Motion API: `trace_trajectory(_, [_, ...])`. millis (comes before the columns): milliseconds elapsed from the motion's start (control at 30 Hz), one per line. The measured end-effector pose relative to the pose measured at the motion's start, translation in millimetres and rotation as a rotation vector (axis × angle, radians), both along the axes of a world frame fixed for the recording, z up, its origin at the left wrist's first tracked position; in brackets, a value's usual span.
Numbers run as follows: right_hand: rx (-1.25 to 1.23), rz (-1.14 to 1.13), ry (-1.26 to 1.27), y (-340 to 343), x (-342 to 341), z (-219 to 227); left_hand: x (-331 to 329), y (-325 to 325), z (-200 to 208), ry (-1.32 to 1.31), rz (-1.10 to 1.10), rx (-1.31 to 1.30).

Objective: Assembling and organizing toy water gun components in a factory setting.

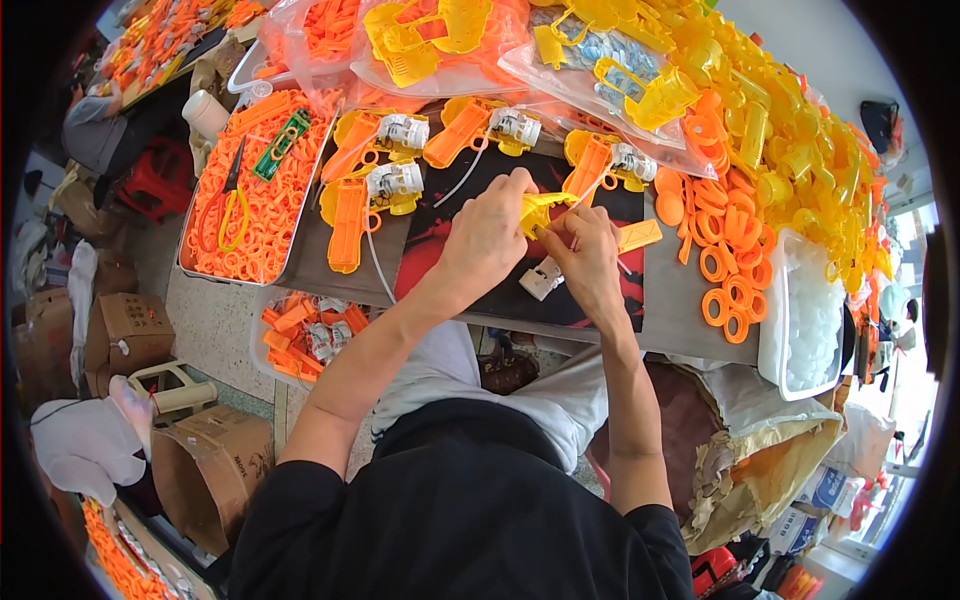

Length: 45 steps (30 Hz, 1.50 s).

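My left hand [492,238] is closed on a yellow plastic shell part [540,208] held above the dark mat. The fingers of my right hand [590,252] pinch at the right side of the same shell. Just below them is a small white block-like mechanism [542,279]; I cannot tell whether it is joined to the shell. A light-orange flat piece [641,235] lies beside my right hand. Behind my hands are several part-assembled orange and yellow toy pieces [350,224] with white mechanisms and thin pale tubes.
On the left stands a tray of small orange parts [262,235], with scissors [233,200] and a green tool [282,144] on top. Yellow parts [770,120] heap up at the right, near orange rings [735,290] and a white tub [808,320]. Filled plastic bags [430,60] line the back.
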State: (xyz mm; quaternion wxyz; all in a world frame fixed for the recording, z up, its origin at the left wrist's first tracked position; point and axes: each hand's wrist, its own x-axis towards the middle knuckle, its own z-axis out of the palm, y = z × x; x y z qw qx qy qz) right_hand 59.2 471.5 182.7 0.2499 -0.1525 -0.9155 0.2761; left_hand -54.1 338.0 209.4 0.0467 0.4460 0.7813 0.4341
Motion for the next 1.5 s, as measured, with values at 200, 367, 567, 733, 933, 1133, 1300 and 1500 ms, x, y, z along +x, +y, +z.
trace_trajectory(200, [-0.590,0.162,-0.298,22.4,-1.0,10.7,-27.9,-24.4,-11.2,-0.492,-0.167,0.020])
trace_trajectory(367, [-0.199,0.045,-0.381,5.1,-17.6,13.1,-18.3,-19.7,-19.3,-0.140,0.107,0.051])
trace_trajectory(567, [-0.260,0.027,-0.230,-5.3,-15.7,26.4,-4.6,-28.9,-58.3,0.300,0.228,0.086])
trace_trajectory(733, [0.092,-0.013,-0.148,61.2,54.3,18.6,-3.4,-21.3,-48.2,0.350,0.142,0.083])
trace_trajectory(933, [0.129,0.066,-0.331,79.4,77.7,13.5,-4.3,-11.4,-48.6,0.309,0.199,-0.055])
trace_trajectory(1133, [-0.246,-0.012,-0.243,83.1,81.5,41.8,-8.0,-10.2,-48.2,0.361,0.192,-0.111])
trace_trajectory(1300, [-0.517,-0.124,-0.001,49.9,83.8,43.3,4.7,-8.7,-29.3,0.404,0.178,0.121])
trace_trajectory(1500, [-0.876,-0.165,0.207,21.3,66.1,58.0,42.6,-11.9,-14.6,0.500,0.089,0.014])
